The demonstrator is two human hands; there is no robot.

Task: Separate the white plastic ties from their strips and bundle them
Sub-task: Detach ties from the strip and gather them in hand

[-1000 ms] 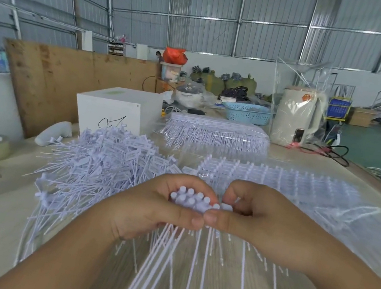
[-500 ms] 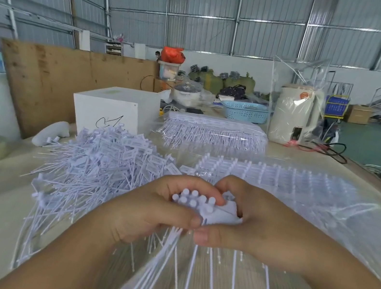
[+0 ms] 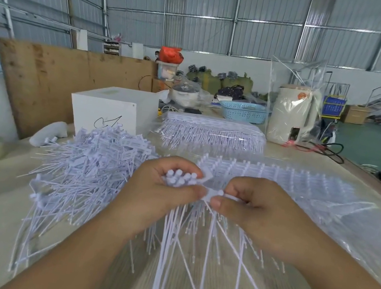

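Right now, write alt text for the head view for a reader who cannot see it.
Two bare hands work over a table: the left hand grips a bundle of white plastic ties, and the right hand pinches a strip piece beside it. A loose tie pile lies left, bagged strips behind.

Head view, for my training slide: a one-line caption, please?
Left hand grips a bunch of white ties while right hand pinches a strip.
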